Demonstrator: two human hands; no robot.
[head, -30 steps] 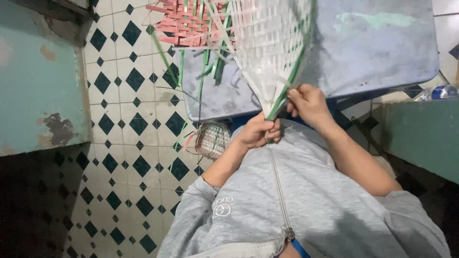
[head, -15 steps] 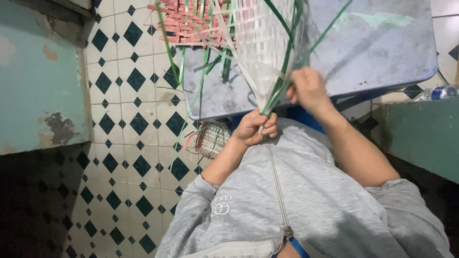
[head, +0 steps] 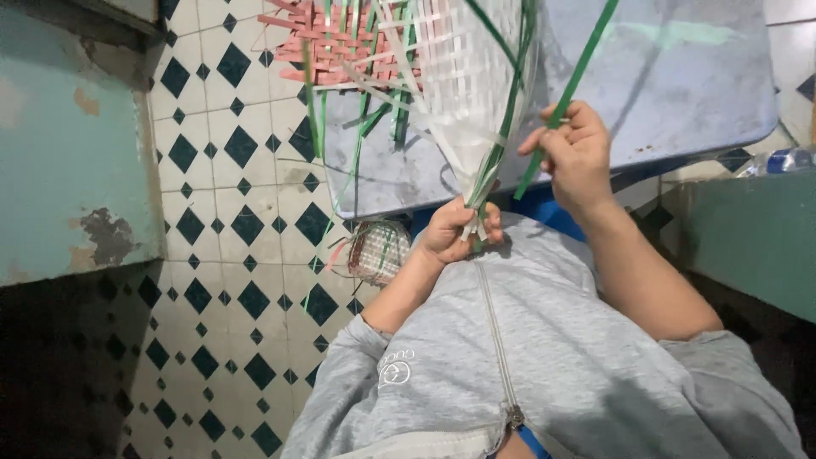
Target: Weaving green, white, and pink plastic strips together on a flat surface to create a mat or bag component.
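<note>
White plastic strips, woven into a flat panel [head: 467, 76] with green strips running through it, taper to a bunched end that the left hand [head: 455, 229] holds just above the grey zip-up top [head: 527, 357]. That hand's fingers [head: 442, 242] are curled shut around the gathered ends, thumb pressed over them. The panel rises from this grip and leans over the blue-grey board [head: 663, 93] in front of the person.

One loose green strip [head: 565, 93] is pinched in the right hand [head: 574, 157], its fingers narrowly closed on the strip, which runs up and to the right past the top edge.

Half a second ago the right hand sat lower and close to the panel's edge; now it is drawn out to the right, well apart from the weave, with the green strip pulled free and taut. The left hand has kept its grip in the same place.

Behind the panel lies a pink woven piece [head: 327, 38], and a small woven basket [head: 378, 251] rests on the diamond-patterned tile floor [head: 229, 238].
</note>
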